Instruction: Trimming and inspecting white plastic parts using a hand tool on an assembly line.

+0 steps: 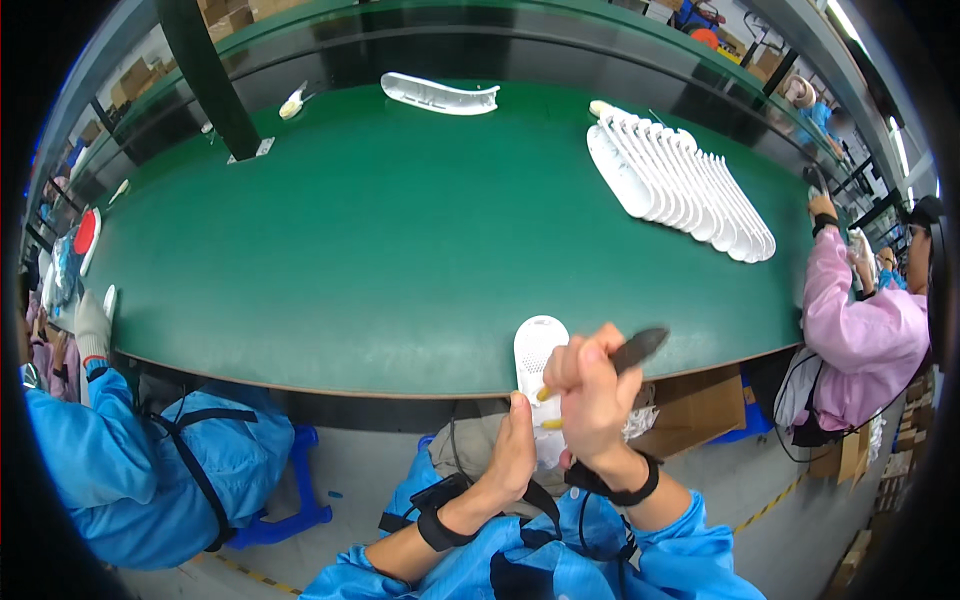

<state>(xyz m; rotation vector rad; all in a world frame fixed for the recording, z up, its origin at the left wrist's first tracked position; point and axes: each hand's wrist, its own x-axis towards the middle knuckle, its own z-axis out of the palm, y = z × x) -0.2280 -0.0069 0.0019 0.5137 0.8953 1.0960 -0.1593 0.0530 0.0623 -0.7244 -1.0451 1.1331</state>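
A long white plastic shell [541, 343] with a rounded end and a patch of small holes reaches over the table's front edge. My left hand [512, 452] grips its near part from the left, thumb along its side. My right hand [598, 398] is closed in a fist just right of and above the shell. From this fist a dark, tapered tool [640, 348] sticks out to the upper right. Yellow parts show on the fist's lower left, by the shell; the tool's exact kind is unclear. My right hand and the tool partly hide the shell.
A row of nested white shells [680, 185] stands at the right on the green table [400, 240]. Another shell [438, 95] lies at the back, near a green post [205, 80]. Co-workers sit left and right. An open cardboard box [700, 410] is below the edge.
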